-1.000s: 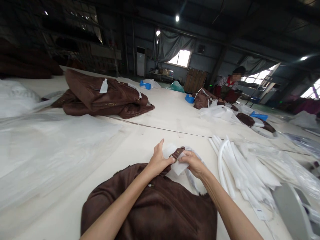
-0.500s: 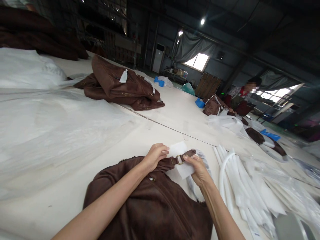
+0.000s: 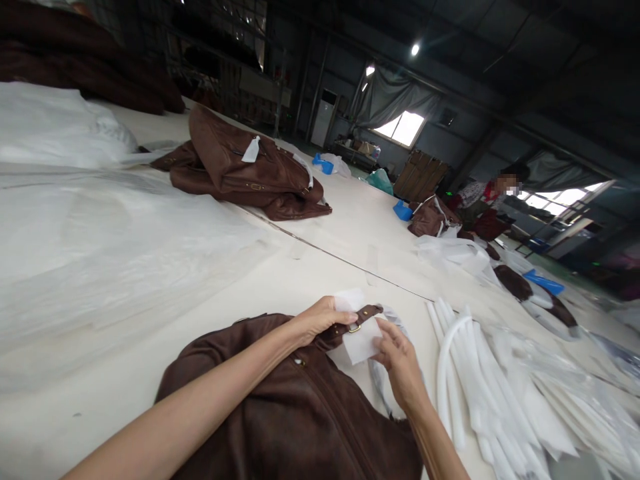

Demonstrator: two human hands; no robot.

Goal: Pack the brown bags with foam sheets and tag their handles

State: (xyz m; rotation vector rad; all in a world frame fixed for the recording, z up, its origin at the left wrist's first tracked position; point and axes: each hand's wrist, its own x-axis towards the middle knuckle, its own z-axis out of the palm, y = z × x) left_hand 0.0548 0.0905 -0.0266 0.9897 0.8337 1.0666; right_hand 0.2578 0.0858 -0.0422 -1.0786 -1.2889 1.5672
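Observation:
A brown leather bag [image 3: 280,407] lies in front of me with its zip running down the middle. My left hand [image 3: 320,319] pinches the bag's strap [image 3: 367,313] beside a brass ring [image 3: 355,327], its thumb on top. Under the strap lies a piece of white paper [image 3: 363,341], sticking out on both sides. The fingers of my right hand [image 3: 400,360] are closed on the paper's lower right edge. Behind that hand, the handle [image 3: 383,380] is covered in a pale wrapping.
White foam tubes [image 3: 465,373] and clear plastic bags lie to the right. Plastic sheeting [image 3: 125,267] covers the left of the table. Another brown bag [image 3: 245,167] with a white tag lies farther back. A co-worker [image 3: 485,197] is at the far right, beside a brown bag [image 3: 433,217].
My left hand has moved right, its thumb now on the strap near the ring. My right hand has left the strap and moved lower, onto the paper's edge.

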